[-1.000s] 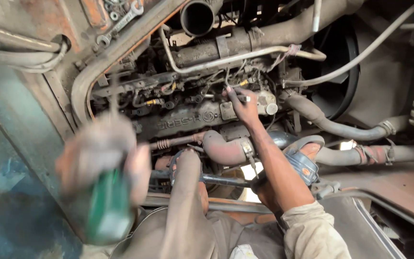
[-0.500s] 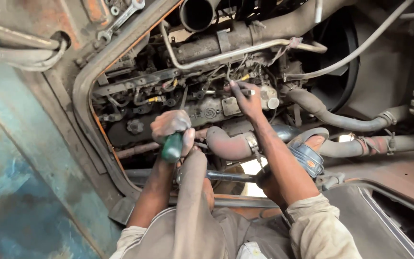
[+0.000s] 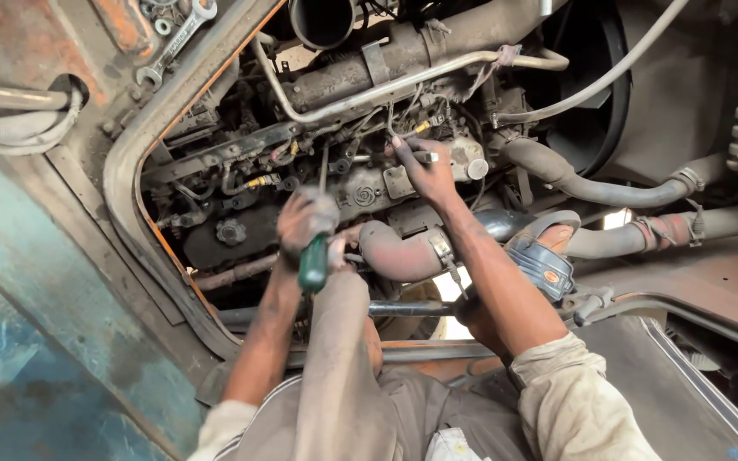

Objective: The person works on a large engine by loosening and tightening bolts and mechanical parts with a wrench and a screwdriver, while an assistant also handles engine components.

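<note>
Your left hand [image 3: 302, 220] is blurred, so you cannot tell its finger grip on the green-handled screwdriver [image 3: 313, 260], and the shaft's tip is lost among the engine wiring [image 3: 301, 158]. Your right hand [image 3: 424, 171] covers whatever its fingertips press. The wrench [image 3: 177, 38] and the black pipe mouth [image 3: 322, 19] are cut off by the top edge.

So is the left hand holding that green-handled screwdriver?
Yes, the left hand grips the green-handled screwdriver, its shaft pointing up toward the engine.
</note>
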